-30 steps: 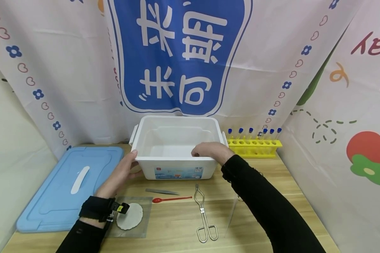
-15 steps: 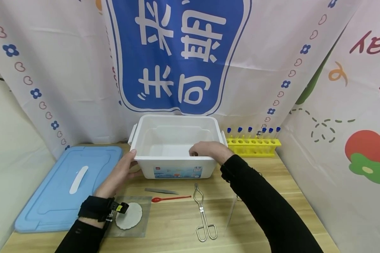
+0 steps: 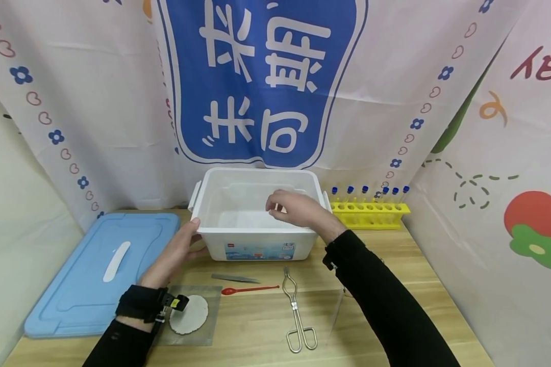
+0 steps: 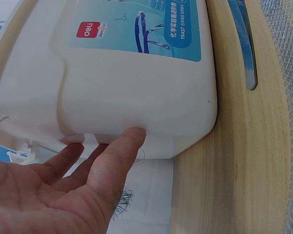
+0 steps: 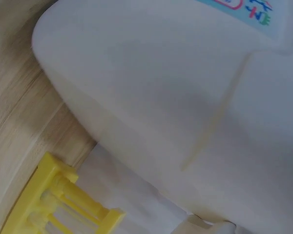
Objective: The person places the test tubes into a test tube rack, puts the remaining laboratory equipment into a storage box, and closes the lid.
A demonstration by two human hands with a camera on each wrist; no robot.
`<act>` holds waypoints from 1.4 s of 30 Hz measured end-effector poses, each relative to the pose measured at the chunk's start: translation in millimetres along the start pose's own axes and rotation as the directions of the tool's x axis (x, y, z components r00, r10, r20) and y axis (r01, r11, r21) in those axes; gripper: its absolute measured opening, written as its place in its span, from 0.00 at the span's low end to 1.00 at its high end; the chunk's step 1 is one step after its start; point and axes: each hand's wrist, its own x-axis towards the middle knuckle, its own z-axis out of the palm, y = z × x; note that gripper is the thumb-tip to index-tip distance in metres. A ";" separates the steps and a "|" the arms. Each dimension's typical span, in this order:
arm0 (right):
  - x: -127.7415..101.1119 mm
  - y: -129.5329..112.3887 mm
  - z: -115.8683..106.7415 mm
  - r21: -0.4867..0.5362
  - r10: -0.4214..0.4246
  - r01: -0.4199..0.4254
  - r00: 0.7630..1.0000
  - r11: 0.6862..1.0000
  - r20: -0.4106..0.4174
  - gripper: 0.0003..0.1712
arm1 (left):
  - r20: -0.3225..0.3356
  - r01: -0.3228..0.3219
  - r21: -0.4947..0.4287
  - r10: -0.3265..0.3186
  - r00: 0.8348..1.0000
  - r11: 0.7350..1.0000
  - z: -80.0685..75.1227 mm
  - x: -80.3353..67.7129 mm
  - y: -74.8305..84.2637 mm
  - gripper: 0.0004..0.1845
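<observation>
A white plastic box [image 3: 257, 245] with a blue printed label stands at the back of the table. My left hand [image 3: 176, 255] touches its left front corner; in the left wrist view the fingertips [image 4: 136, 134] rest against the box wall, fingers fairly straight. Over the box's front rim, toward the right, is my right hand [image 3: 296, 208], fingers loosely bent and thumb apart from them, with nothing visible between them. The inside of the box shows bare white where the hand does not cover it. In the right wrist view only the box's outer wall [image 5: 136, 87] shows, not the hand.
In front of the box lie tweezers [image 3: 235, 279], a red spoon [image 3: 229, 291], crucible tongs [image 3: 295, 307] and a wire gauze [image 3: 206, 334] with a white centre. A blue lid [image 3: 82, 300] lies left; a yellow test tube rack [image 3: 369, 221] with blue-capped tubes stands right. A thin rod [image 3: 337, 311] lies near the right sleeve.
My right hand has risen from low inside the box to above its front rim, and its fingers show more fully. My left hand stays at the box's left corner.
</observation>
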 end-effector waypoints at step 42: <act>-123.2 -8.6 -27.1 0.100 -0.019 0.039 0.981 0.994 -0.195 0.13 | -0.001 -0.025 -0.012 0.025 1.000 1.000 0.4 0.1 -1.7 0.47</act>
